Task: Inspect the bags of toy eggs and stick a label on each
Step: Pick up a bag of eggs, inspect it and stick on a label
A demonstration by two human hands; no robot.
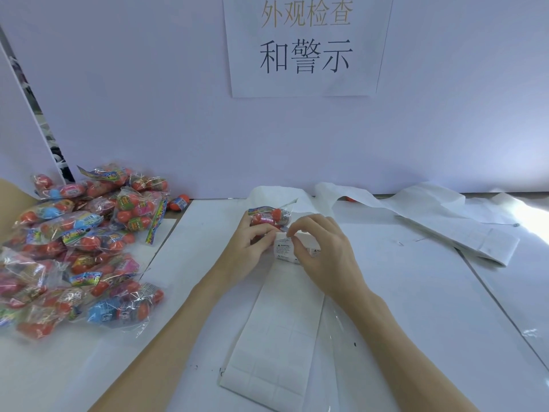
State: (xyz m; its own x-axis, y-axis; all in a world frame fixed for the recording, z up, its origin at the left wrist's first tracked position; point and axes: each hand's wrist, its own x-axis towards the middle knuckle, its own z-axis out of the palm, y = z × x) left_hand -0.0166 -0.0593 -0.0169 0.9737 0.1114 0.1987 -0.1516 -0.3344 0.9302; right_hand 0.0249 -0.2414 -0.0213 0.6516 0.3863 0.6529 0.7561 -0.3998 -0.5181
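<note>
Fingertips of right hand (322,248) pinch a label (283,248) on the strip (276,337); left hand (249,245) grips a bag (269,217). Bag pile (77,248) lies well left.

Head view, down over table (416,292)

left hand (248,248) — fingers curled, grip closed | right hand (319,248) — thumb-forefinger pinch

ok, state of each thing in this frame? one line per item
Left hand: grips small clear bag of red toy eggs, lifted off table.
Right hand: pinches white warning label at its top edge.
White label backing strip: flat on table, its near squares blank.
Pile of clear toy-egg bags: heaped at left, untouched.
</note>
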